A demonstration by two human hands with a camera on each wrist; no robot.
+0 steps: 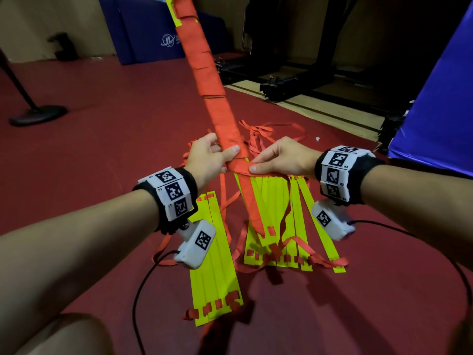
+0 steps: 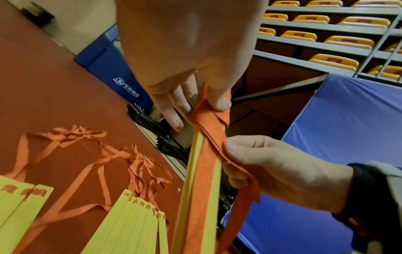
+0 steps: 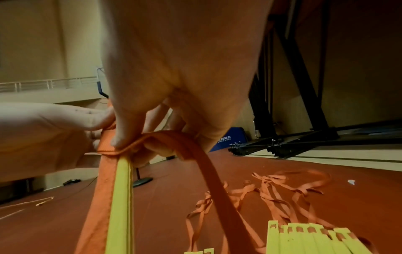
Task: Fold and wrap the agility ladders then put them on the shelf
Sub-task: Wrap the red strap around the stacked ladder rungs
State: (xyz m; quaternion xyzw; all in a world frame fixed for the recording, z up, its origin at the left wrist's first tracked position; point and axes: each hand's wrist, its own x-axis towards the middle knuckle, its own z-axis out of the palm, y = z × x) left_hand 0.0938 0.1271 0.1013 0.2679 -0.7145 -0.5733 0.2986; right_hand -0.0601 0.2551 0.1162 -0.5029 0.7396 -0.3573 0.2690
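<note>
1. The wrapped bundle (image 1: 204,73) of stacked yellow rungs is the landmark. It stands tilted up off the red floor (image 1: 102,119), bound most of its length in orange strap (image 2: 208,135).
2. L hand (image 1: 207,156) is closed round the bundle's lower part, thumb across the front. R hand (image 1: 281,157), just beside it, pinches the loose strap turn between thumb & fingers.
3. Under the bundle, two more ladders lie flat: a fanned rung stack (image 1: 281,221) w/ tangled straps (image 1: 268,134) behind, and a tidier stack (image 1: 212,252) nearer the L wrist.
4. Handling, my guess: rungs look thin, light, stiff along their length but bendy & slick, so they may slide against each other if the wrap goes slack. The strap is soft & limp and needs tension. Best hold is where the hands are, at the last turn.
5. Only the wrist cams show the yellow rung edges (image 3: 121,197) under the strap. The L wrist cam alone shows tiered yellow seats (image 2: 326,39) beyond the bundle. The head cam alone shows the bundle's full wrapped length. No shelf is clearly visible in any view.
</note>
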